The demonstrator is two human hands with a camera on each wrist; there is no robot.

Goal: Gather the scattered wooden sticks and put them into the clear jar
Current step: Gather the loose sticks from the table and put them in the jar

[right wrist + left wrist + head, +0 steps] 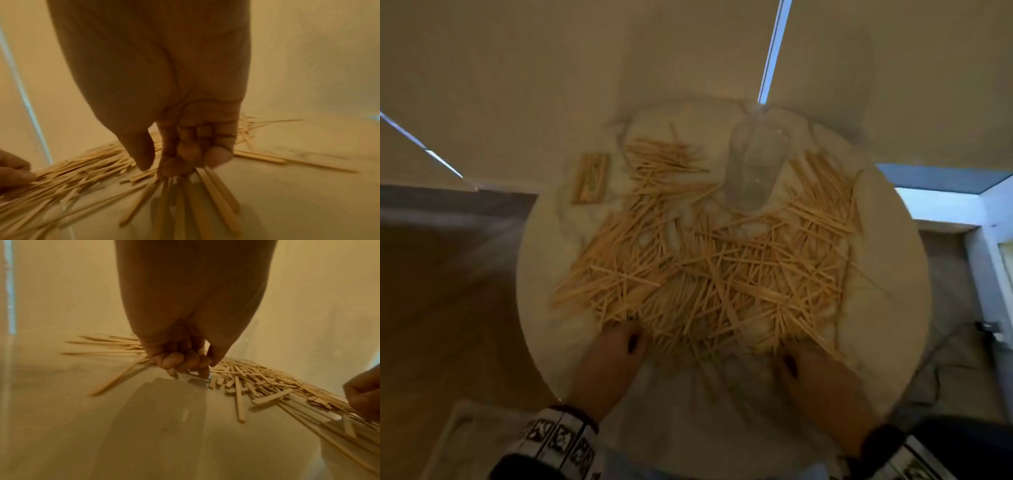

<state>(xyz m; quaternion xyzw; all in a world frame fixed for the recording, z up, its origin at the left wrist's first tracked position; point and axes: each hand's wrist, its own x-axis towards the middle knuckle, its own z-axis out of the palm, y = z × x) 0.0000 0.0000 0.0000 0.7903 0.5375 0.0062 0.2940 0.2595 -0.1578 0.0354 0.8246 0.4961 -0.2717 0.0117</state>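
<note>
Thin wooden sticks [722, 267] lie scattered in a wide pile across a round white table [893, 308]. The clear jar [753, 168] stands upright at the far middle, behind the pile. My left hand [619, 342] is at the pile's near left edge. Its fingers [185, 363] are curled down onto the table, with sticks [107, 347] poking out beside them. My right hand [804, 359] is at the near right edge. Its curled fingers [191, 155] grip several sticks [209, 198], which fan out below the hand.
A flat pack of sticks [589, 178] lies apart at the table's far left. A beige wall rises just behind the table. Brown floor lies to the left, and a cable [941, 359] runs over the floor on the right.
</note>
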